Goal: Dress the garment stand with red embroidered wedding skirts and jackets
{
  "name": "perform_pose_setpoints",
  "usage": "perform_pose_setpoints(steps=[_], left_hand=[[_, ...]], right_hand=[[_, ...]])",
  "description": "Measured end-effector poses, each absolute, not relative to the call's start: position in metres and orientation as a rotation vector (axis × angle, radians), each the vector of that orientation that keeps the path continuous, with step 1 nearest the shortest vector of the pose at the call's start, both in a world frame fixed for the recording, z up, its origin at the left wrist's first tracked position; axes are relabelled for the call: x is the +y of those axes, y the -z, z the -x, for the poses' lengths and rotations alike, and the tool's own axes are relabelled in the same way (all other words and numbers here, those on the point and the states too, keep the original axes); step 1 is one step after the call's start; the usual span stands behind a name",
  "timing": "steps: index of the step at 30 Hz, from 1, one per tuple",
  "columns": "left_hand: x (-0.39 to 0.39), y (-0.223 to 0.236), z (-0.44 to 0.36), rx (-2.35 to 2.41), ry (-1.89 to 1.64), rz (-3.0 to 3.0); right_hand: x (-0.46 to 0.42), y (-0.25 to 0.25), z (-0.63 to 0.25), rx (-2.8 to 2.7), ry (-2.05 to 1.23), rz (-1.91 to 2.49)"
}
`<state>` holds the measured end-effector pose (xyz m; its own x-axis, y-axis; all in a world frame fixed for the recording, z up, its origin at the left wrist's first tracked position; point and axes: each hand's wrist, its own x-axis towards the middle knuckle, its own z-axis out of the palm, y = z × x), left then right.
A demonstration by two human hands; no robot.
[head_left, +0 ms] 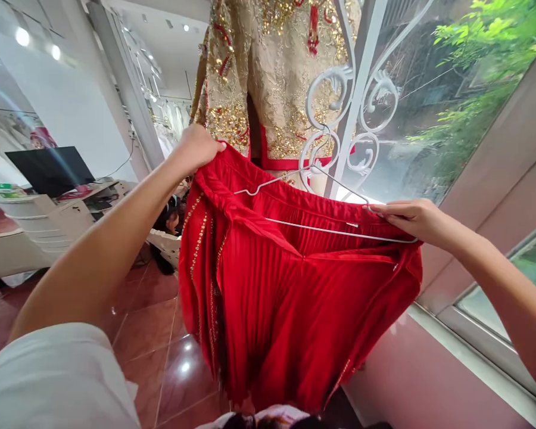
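A red pleated skirt [295, 292] with gold beaded trim hangs spread out in front of me. My left hand [198, 148] is closed on the left end of its waistband, held high. My right hand [411, 219] pinches the waistband's right end together with the end of a white wire hanger [312, 229]. The hanger lies across the waistband, and its hook reaches up to a white scrolled metal rack [339, 113]. A gold embroidered jacket [268, 71] with red beads hangs on that rack just behind the skirt.
A large window [451, 107] with green foliage outside fills the right, above a pink wall and sill. On the left stand a white desk [40, 220] with a dark monitor [49, 170] and a glossy red tiled floor [161, 333]. A person [168, 221] sits low behind the skirt.
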<state>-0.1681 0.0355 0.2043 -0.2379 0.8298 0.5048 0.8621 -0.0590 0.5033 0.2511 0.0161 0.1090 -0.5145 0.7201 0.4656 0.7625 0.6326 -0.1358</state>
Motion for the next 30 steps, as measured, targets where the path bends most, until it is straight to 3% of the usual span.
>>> perform_pose_setpoints(steps=[3,9,15,21,25,30], left_hand=[[0.004,-0.191,0.125,-2.020,0.968,2.061],[-0.017,-0.096,0.056,-1.782,0.724,2.019],[0.010,-0.045,-0.016,-1.094,0.735,2.343],[0.030,-0.018,-0.044,-1.187,0.812,2.497],[0.043,-0.015,-0.055,-1.330,0.735,2.457],[0.052,-0.018,-0.070,-1.382,0.767,2.433]], right_hand=[[0.012,-0.105,-0.253,-2.304,0.063,1.172],[0.031,-0.089,-0.254,-2.121,-0.237,1.123],[0.036,-0.094,-0.257,-2.002,-0.372,1.115],[0.051,-0.099,-0.302,-1.763,-0.741,1.189],[0.065,-0.127,-0.314,-1.651,-0.581,1.326],[0.054,-0.188,-0.274,-1.696,0.106,1.304]])
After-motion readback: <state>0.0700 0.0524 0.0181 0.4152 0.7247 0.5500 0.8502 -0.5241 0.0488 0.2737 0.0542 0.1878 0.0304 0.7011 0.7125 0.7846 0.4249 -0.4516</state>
